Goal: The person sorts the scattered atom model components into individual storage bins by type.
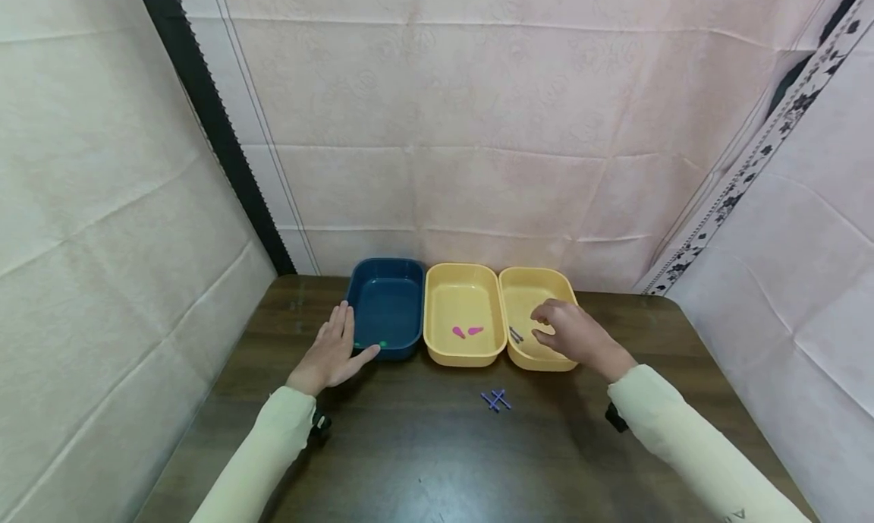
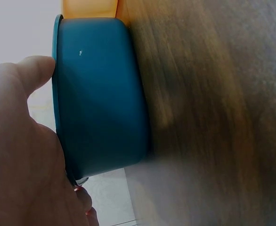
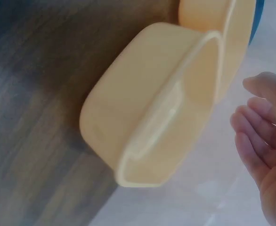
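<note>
My left hand [image 1: 333,354] lies at the near left corner of a dark blue bin [image 1: 389,263], fingers straight. In the left wrist view its thumb meets the rim of that bin [image 2: 100,99]. Over the right yellow bin [image 1: 546,362] hovers my right hand [image 1: 576,333]; its fingers bend loosely, and the right wrist view shows nothing between thumb and fingers. Small dark grey sticks [image 1: 516,335] lie inside that bin, left of the hand. Green pieces [image 1: 382,344] sit in the blue bin, partly hidden by the left hand.
Between the other two stands a middle yellow bin [image 1: 464,360] with two pink drop-shaped pieces [image 1: 476,330]. Several purple-blue sticks [image 1: 496,400] lie crossed on the brown wooden table [image 1: 423,455] in front. Pale cloth [image 1: 437,189] hangs behind and at both sides.
</note>
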A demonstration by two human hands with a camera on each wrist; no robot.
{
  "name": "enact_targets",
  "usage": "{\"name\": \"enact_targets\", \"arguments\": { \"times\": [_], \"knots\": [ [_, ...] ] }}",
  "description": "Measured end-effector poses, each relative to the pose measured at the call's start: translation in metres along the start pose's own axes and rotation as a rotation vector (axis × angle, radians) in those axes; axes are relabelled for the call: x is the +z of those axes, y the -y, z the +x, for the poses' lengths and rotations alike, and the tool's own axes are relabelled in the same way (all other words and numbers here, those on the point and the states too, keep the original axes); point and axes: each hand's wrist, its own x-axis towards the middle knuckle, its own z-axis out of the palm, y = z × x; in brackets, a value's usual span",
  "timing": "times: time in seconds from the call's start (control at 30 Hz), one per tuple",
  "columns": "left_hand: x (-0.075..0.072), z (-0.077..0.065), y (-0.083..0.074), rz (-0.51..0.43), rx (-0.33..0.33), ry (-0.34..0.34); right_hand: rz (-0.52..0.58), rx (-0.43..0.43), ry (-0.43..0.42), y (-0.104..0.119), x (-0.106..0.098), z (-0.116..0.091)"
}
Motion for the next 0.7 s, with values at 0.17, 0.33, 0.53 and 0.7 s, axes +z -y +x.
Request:
{"name": "enact_targets", "arguments": {
  "times": [0.17,0.33,0.53,0.7],
  "knots": [
    [0.000,0.000,0.002,0.001,-0.002,0.013,-0.009,-0.049,0.022,0.016,-0.012,-0.005],
    [0.000,0.001,0.003,-0.013,0.007,0.010,0.003,-0.071,0.066,0.033,-0.018,-0.010],
    [0.001,0.001,0.003,-0.002,0.008,0.002,0.025,-0.127,0.062,0.047,-0.010,-0.015],
    [0.002,0.001,0.002,0.004,0.013,-0.007,0.027,-0.160,0.077,0.057,-0.002,-0.017]
  ]
}}
